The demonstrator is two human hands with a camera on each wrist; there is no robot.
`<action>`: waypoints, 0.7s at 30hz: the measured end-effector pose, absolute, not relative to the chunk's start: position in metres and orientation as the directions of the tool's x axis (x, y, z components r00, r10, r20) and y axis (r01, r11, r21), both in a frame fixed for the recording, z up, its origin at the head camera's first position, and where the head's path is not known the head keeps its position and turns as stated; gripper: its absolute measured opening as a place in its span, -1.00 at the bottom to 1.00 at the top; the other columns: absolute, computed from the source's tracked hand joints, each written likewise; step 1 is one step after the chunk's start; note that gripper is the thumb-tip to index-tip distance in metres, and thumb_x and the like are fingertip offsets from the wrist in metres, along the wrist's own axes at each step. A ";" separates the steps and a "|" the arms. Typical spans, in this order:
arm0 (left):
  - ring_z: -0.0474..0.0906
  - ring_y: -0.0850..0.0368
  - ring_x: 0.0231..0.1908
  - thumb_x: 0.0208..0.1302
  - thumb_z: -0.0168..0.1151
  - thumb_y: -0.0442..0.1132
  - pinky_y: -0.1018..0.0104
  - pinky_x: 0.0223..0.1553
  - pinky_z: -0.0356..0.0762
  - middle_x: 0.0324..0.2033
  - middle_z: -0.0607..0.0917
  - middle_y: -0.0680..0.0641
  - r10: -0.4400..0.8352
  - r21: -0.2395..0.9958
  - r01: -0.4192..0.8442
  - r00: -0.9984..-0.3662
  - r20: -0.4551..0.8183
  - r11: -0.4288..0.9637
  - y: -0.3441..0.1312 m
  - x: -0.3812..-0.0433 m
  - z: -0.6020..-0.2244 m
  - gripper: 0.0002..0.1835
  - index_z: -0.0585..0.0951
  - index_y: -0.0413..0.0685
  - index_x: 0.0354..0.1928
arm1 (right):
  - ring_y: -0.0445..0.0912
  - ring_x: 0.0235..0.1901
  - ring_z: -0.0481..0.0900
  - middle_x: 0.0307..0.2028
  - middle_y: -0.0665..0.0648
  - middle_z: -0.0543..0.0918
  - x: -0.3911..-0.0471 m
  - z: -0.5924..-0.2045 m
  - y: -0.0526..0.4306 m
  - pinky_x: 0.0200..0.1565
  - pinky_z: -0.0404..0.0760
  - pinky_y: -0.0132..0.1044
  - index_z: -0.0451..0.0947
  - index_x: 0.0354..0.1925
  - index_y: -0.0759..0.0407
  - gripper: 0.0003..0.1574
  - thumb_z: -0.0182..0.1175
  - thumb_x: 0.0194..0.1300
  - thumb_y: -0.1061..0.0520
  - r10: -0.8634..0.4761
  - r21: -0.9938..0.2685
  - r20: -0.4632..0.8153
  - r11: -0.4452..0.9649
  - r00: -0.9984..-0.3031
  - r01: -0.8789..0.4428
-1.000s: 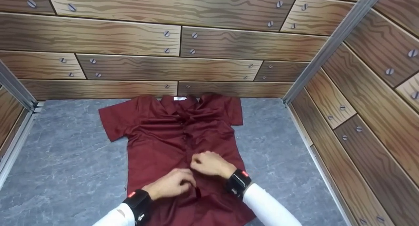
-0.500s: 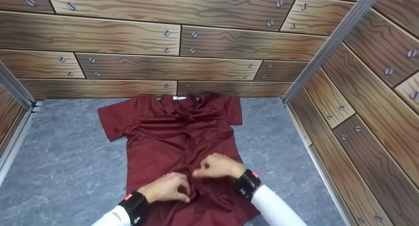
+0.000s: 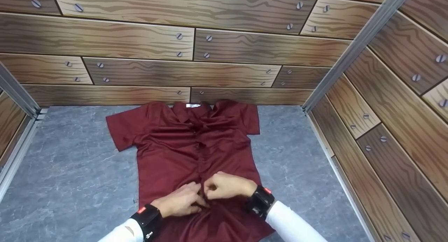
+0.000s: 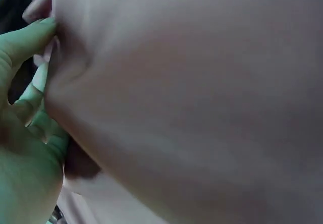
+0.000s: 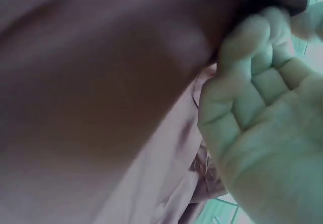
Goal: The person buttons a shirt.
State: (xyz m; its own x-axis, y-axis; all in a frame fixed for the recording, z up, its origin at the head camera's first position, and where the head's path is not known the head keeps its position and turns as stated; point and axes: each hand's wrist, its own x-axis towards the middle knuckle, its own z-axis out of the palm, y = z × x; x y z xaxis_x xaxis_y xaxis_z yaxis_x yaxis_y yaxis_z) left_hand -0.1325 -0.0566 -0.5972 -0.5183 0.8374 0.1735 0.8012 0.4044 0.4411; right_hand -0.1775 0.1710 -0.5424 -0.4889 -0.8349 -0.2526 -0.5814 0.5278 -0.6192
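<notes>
A dark red short-sleeved button-up shirt (image 3: 164, 165) lies front up, its collar (image 3: 192, 110) with a white label at the far side. Over the lower part of the button front, my left hand (image 3: 182, 200) and right hand (image 3: 229, 186) come together, fingertips almost touching. In the left wrist view, thumb and fingers of the left hand (image 4: 30, 153) pinch a raised edge of the shirt cloth (image 4: 176, 98). The right hand (image 5: 267, 118) has curled fingers pinching the shirt's dark fabric at the top of its wrist view. Any button between the fingertips is hidden.
The shirt lies on a grey marbled surface (image 3: 77, 158). A wood-patterned wall (image 3: 182, 74) stands close behind the collar, and another wood-patterned panel (image 3: 367, 137) rises on the right. Metal rails (image 3: 350, 56) run along the corners.
Both hands stay over the lower front. The right hand has moved slightly down toward the hem, and the fingertips are closer together than half a second ago. The cloth around them has shifted.
</notes>
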 end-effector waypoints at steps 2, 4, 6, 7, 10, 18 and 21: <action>0.49 0.21 -0.15 0.20 0.38 -0.32 0.33 -0.06 0.47 -0.17 0.61 0.08 0.828 0.503 0.785 -0.518 0.216 0.360 -0.059 -0.136 -0.599 -0.73 0.86 0.20 -0.13 | -0.46 -0.55 0.38 -0.52 -0.29 0.54 -0.180 -0.543 0.172 -0.46 0.36 -0.56 0.68 -0.37 -0.01 -0.80 0.20 0.40 0.06 -0.845 -0.632 -0.256 0.514 -0.469 -0.580; 0.56 0.22 -0.18 0.15 0.27 -0.46 0.33 -0.05 0.52 -0.23 0.66 0.08 0.788 0.583 0.745 -0.554 0.269 0.324 -0.063 -0.141 -0.600 -0.71 0.85 0.07 -0.27 | -0.45 -0.56 0.42 -0.50 -0.28 0.59 -0.184 -0.544 0.175 -0.47 0.40 -0.54 0.73 -0.32 -0.02 -0.76 0.19 0.46 0.02 -0.818 -0.607 -0.243 0.547 -0.521 -0.577; 0.60 0.22 -0.21 0.08 0.21 -0.55 0.27 -0.05 0.54 -0.30 0.68 0.11 0.699 0.620 0.706 -0.632 0.334 0.343 -0.071 -0.147 -0.601 -0.68 0.80 0.04 -0.43 | -0.40 -0.53 0.48 -0.46 -0.24 0.64 -0.189 -0.545 0.180 -0.44 0.47 -0.48 0.74 -0.29 -0.03 -0.76 0.20 0.49 -0.02 -0.745 -0.548 -0.189 0.621 -0.640 -0.561; 0.61 0.17 -0.21 0.05 0.21 -0.56 0.20 -0.05 0.55 -0.32 0.68 0.08 0.636 0.616 0.690 -0.679 0.367 0.381 -0.077 -0.150 -0.600 -0.68 0.77 0.04 -0.48 | -0.35 -0.47 0.53 -0.41 -0.21 0.66 -0.192 -0.546 0.184 -0.39 0.52 -0.42 0.73 -0.26 -0.04 -0.78 0.21 0.49 -0.04 -0.695 -0.504 -0.144 0.664 -0.705 -0.552; 0.57 -0.06 -0.08 0.14 0.31 -0.41 -0.07 -0.03 0.47 -0.17 0.67 -0.05 0.399 0.571 0.548 -0.836 0.376 0.611 -0.097 -0.157 -0.599 -0.86 0.73 0.01 -0.37 | -0.09 -0.14 0.64 -0.10 -0.02 0.68 -0.203 -0.551 0.196 -0.11 0.63 -0.13 0.68 0.00 -0.02 -0.70 0.23 0.48 -0.14 -0.556 -0.367 -0.035 0.780 -0.830 -0.507; -0.29 -0.56 0.53 -0.18 0.67 0.23 -0.68 0.27 -0.23 0.59 -0.07 -0.41 0.378 0.524 0.254 -0.915 -0.144 0.813 -0.156 -0.156 -0.590 0.20 0.32 0.13 0.56 | 0.38 0.57 -0.19 0.65 0.17 -0.10 -0.198 -0.564 0.219 0.36 -0.01 0.53 0.11 0.61 -0.36 0.13 0.25 0.21 -0.56 -0.518 -0.252 -0.328 0.854 -0.790 -0.456; -0.35 -0.56 0.53 -0.23 0.71 0.13 -0.71 0.25 -0.32 0.60 -0.14 -0.40 0.458 0.557 0.284 -0.866 -0.200 0.781 -0.167 -0.152 -0.586 0.18 0.36 0.15 0.54 | 0.34 0.58 -0.18 0.65 0.14 -0.05 -0.195 -0.560 0.224 0.38 -0.05 0.51 0.19 0.58 -0.37 0.09 0.26 0.20 -0.57 -0.544 -0.288 -0.341 0.837 -0.767 -0.466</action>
State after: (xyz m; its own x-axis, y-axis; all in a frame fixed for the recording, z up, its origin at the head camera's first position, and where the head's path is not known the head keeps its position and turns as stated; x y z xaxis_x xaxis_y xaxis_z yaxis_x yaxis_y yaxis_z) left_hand -0.1522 -0.1668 -0.5862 -0.8663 0.4578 -0.1997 0.2842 0.7806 0.5566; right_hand -0.1948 0.2239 -0.5600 -0.7665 -0.5441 -0.3411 -0.4660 0.8367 -0.2876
